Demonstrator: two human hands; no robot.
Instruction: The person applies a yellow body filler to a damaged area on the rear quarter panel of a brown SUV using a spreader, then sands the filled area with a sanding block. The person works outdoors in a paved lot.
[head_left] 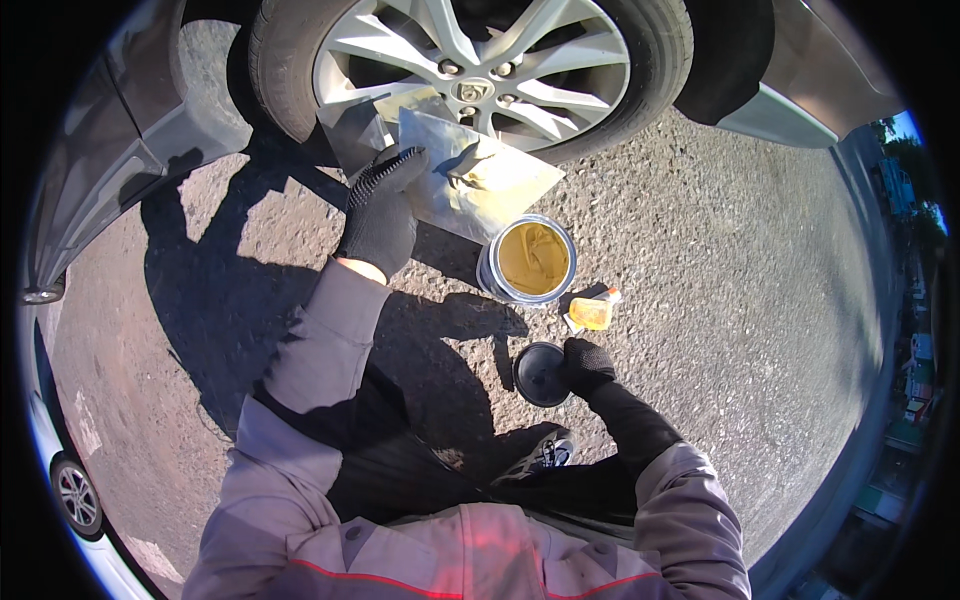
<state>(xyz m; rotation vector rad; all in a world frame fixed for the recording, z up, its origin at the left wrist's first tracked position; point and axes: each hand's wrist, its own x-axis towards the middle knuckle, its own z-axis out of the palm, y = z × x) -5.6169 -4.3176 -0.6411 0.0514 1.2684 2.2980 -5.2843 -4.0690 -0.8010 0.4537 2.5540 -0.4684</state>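
Note:
My left hand (383,210), in a dark dotted glove, grips two thin square sheets beside the wheel: a pale translucent one (505,200) smeared with cream-yellow paste and a darker one (350,135) behind it. To their lower right an open metal can (532,258) of mustard-yellow paste stands on the pavement. My right hand (590,370), gloved too, holds a round black lid (538,375) low over the ground. A small container with orange-yellow contents (592,313) lies just above that hand.
A car wheel (470,60) with silver spokes and dark body panels (120,110) fill the top and upper left. Another car's wheel (78,492) shows at the lower left. My shoe (545,450) rests on the asphalt (730,320).

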